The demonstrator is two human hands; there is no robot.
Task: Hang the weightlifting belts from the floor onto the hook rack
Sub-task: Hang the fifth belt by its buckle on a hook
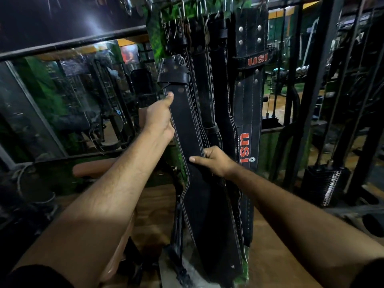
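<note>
A long black leather weightlifting belt (187, 129) with white stitching hangs lengthwise in front of me, its loop end up near the rack. My left hand (160, 117) grips its upper left edge, thumb on the front. My right hand (214, 161) pinches the belt's right edge lower down. Behind it several black belts (209, 84) hang from metal hooks (200, 7) on the rack at the top. One hung belt with red USI lettering (248, 100) is just right of my right hand. The top end of the held belt sits below the hooks.
A green pillar (153, 32) backs the rack. A mirror wall (72, 100) fills the left side. Black machine frames (324, 80) and a weight stack (326, 186) stand to the right. A tan padded bench (93, 169) lies low at the left over a wooden floor (276, 265).
</note>
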